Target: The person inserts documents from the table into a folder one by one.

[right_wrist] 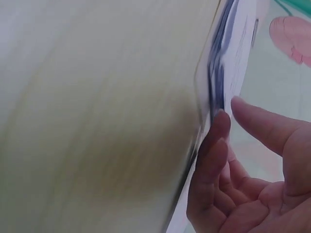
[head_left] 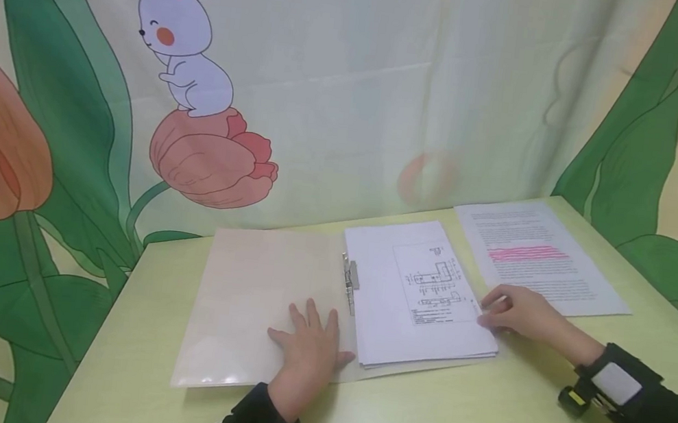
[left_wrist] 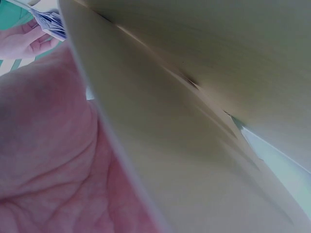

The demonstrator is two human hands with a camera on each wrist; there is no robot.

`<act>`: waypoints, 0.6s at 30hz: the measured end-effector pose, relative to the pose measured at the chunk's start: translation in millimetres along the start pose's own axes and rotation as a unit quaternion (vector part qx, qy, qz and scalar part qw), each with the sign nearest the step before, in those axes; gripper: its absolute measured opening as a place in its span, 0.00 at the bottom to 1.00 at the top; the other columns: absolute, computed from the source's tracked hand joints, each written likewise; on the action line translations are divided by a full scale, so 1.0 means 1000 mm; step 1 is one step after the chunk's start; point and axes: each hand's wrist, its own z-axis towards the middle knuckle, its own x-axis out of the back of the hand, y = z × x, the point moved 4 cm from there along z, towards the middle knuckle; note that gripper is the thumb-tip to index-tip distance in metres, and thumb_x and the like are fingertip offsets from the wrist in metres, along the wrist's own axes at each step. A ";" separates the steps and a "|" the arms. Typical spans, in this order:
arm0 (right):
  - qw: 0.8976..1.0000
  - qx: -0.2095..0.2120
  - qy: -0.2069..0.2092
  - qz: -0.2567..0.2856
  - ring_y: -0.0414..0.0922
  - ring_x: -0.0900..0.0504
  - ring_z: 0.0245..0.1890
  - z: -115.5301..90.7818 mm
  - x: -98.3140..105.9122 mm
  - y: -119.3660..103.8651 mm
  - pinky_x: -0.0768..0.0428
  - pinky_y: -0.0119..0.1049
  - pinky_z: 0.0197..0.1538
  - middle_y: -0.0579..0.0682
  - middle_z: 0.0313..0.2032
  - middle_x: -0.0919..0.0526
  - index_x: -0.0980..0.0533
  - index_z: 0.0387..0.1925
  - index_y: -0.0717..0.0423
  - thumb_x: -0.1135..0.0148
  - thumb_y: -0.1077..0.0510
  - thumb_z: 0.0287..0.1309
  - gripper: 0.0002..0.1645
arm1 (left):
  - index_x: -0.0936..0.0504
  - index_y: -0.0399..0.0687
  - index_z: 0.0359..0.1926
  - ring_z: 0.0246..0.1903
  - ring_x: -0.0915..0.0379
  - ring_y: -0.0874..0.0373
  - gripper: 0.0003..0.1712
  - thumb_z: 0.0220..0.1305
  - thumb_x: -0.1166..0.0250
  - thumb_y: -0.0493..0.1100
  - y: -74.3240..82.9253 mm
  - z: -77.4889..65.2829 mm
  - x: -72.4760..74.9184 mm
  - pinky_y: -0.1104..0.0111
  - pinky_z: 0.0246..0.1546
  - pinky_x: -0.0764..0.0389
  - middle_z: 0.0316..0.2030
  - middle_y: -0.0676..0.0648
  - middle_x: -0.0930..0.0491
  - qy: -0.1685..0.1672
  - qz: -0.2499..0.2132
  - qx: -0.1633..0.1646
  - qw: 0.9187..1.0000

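Observation:
An open cream folder (head_left: 257, 285) lies on the table, a metal clip (head_left: 349, 281) along its spine. My left hand (head_left: 309, 346) rests on the folder's left cover with its fingers spread; its palm fills the lower left of the left wrist view. On the folder's right side sits a stack of white papers (head_left: 387, 313), the top sheet printed with a technical drawing. At the stack's right edge, my right hand (head_left: 520, 313) pinches the papers. In the right wrist view, the thumb (right_wrist: 265, 124) and fingertips stand on either side of the sheets' edge.
A printed sheet (head_left: 511, 223) with pink highlighted lines lies on the pale yellow-green table (head_left: 416, 419), right of the folder. Behind the table hangs a curtain (head_left: 339, 87) with a rabbit and tulips. Each wrist wears a black strap.

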 end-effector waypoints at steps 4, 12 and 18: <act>1.000 -0.002 0.018 -0.008 0.44 0.21 0.29 -0.003 0.017 0.013 0.23 0.36 0.29 0.52 0.33 0.19 0.24 0.44 0.67 0.29 0.53 0.56 0.23 | 0.32 0.60 0.71 0.67 0.44 0.34 0.45 0.58 0.44 0.75 0.000 0.000 0.000 0.33 0.47 0.35 0.69 0.38 0.40 -0.001 -0.002 0.000 1.000; 0.998 -0.020 0.048 -0.020 0.43 0.20 0.29 -0.005 0.061 0.045 0.23 0.35 0.28 0.51 0.31 0.18 0.25 0.46 0.73 0.33 0.52 0.60 0.26 | 0.33 0.59 0.71 0.68 0.46 0.34 0.45 0.59 0.44 0.75 0.000 0.002 -0.001 0.32 0.48 0.37 0.70 0.38 0.41 -0.009 -0.011 0.002 1.000; 0.997 -0.049 0.053 -0.035 0.43 0.20 0.30 -0.002 0.090 0.071 0.25 0.34 0.29 0.49 0.29 0.18 0.27 0.49 0.77 0.34 0.50 0.61 0.31 | 0.33 0.60 0.71 0.67 0.45 0.34 0.45 0.58 0.44 0.76 0.000 0.002 -0.002 0.33 0.48 0.36 0.69 0.38 0.40 -0.002 -0.003 -0.002 1.000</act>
